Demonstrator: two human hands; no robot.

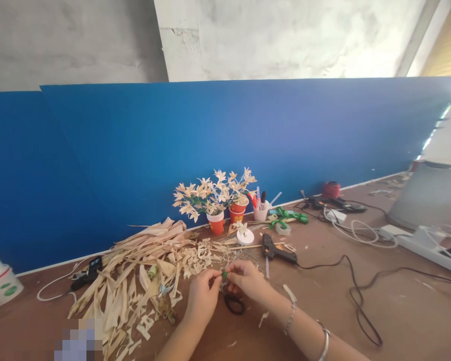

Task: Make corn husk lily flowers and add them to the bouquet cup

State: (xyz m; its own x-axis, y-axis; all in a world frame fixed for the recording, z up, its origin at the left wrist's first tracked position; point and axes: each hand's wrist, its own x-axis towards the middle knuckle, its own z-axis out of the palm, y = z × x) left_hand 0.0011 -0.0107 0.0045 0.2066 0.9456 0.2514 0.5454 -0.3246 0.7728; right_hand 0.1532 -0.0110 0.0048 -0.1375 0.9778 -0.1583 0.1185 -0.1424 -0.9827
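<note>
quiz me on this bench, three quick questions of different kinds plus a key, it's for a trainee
1. Fill in: the small item pinched between the left hand and right hand is ____ in colour.
2. True or false: the glue gun lies on the table, in neither hand.
3. Directly behind the pale flowers stands: A) a window; B) a blue panel; C) a wooden shelf.

Key: 1 green; 2 true; 3 B.

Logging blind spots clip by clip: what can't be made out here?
All in the head view:
- Green piece: small, mostly hidden by the fingers of the left hand and right hand.
- Black loop: right hand hides what, if anything, it joins.
- White tub: cut off by left edge.
- Bottom-left patch: pixelated.
</note>
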